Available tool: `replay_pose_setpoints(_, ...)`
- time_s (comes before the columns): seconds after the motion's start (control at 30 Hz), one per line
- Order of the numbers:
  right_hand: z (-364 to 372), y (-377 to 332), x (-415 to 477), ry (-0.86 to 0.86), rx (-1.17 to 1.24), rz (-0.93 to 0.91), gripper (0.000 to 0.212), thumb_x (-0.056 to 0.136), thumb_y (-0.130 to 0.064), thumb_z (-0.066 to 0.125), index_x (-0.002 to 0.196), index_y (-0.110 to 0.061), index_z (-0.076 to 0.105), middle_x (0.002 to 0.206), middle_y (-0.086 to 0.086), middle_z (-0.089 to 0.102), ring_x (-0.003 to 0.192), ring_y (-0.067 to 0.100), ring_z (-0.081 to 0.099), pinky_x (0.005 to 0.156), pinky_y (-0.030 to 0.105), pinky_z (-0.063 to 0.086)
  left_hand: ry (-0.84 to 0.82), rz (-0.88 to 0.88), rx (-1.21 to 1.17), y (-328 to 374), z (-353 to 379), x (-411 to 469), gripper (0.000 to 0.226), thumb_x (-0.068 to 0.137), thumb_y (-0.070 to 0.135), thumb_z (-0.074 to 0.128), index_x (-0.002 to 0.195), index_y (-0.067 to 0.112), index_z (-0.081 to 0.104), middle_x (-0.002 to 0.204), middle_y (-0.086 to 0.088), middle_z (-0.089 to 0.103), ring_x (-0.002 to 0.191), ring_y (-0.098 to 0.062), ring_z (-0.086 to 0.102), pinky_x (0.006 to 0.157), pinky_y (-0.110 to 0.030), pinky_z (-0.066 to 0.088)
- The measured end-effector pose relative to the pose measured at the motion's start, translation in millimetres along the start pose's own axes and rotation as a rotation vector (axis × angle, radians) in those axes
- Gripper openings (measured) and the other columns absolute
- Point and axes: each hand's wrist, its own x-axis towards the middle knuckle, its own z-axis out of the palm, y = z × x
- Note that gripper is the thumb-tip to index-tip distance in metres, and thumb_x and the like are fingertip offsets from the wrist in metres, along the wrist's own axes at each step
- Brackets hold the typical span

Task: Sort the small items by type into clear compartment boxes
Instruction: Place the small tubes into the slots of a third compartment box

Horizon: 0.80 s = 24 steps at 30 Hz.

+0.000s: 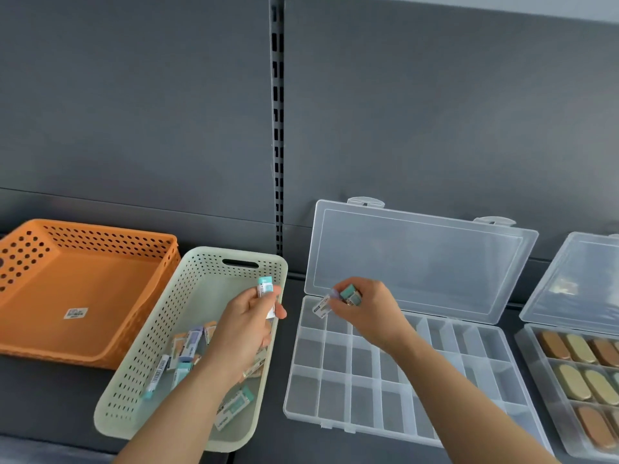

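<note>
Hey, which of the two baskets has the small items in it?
The pale green basket, the one the left hand is over. The orange basket to its left shows only a sticker on its floor.

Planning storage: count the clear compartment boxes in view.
2. One open box lies under the right hand; the second box, also open, sits at the right edge, cut off by the frame, so more may lie beyond.

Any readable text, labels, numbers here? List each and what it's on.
No text reads clearly.
Sticker on the orange basket: print too blurred.
Loose erasers in the green basket: barcodes, dark lettering, too small.
Teal-tipped eraser in left hand: label blurred.
Held erasers in right hand: labels blurred.
</note>
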Motion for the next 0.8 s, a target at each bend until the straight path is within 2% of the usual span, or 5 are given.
replay_pose_setpoints(0.23,31,-1,18,-0.121,-0.504,-0.083,0.023,0.092,-0.039,0.057,0.098,-0.019,0.068,0.089,0.004,0.067,0.077,0.022,0.064,0.072,0.035,0.058,-0.029,0.020,0.120,-7,-6,5,0.013,0.097,0.013,0.043,0.105,0.016,0.053,0.090,0.004,0.074,0.043,-0.008,0.029,0.045,-0.024,0.029)
replay_pose_setpoints(0.43,32,-4,22,-0.137,-0.544,-0.079,0.028,0.092,-0.041,0.057,0.098,-0.017,0.069,0.089,0.004,0.067,0.078,0.022,0.065,0.074,0.035,0.058,-0.010,0.030,0.136,-7,-10,5,0.010,0.097,0.021,0.049,0.102,0.023,0.058,0.095,0.006,0.073,0.046,-0.007,0.036,0.048,-0.023,0.033)
replay_pose_setpoints(0.63,15,-6,14,-0.152,-0.296,-0.015,0.026,0.084,-0.041,0.068,0.102,-0.022,0.066,0.085,-0.002,0.065,0.072,0.016,0.063,0.061,0.025,0.055,0.015,0.048,0.156,-4,-8,2,0.010,0.095,0.029,0.054,0.099,0.027,0.063,0.083,0.007,0.066,0.057,-0.010,0.046,0.055,-0.023,0.038)
replay_pose_setpoints(0.7,4,-3,10,-0.131,-0.105,0.044,0.014,0.092,-0.029,0.056,0.098,-0.019,0.064,0.072,-0.003,0.059,0.058,0.013,0.054,0.054,0.023,0.047,0.021,0.056,0.156,-4,-6,1,0.008,0.094,0.032,0.056,0.100,0.030,0.062,0.084,0.008,0.063,0.064,-0.011,0.050,0.063,-0.029,0.044)
replay_pose_setpoints(0.8,-8,4,5,-0.090,0.099,0.083,0.027,0.098,-0.016,0.037,0.099,-0.016,0.064,0.067,0.003,0.060,0.059,0.013,0.057,0.067,0.033,0.049,0.030,0.067,0.191,-2,-2,0,0.009,0.093,0.034,0.058,0.101,0.038,0.057,0.098,0.016,0.064,0.086,-0.009,0.060,0.076,-0.032,0.053)
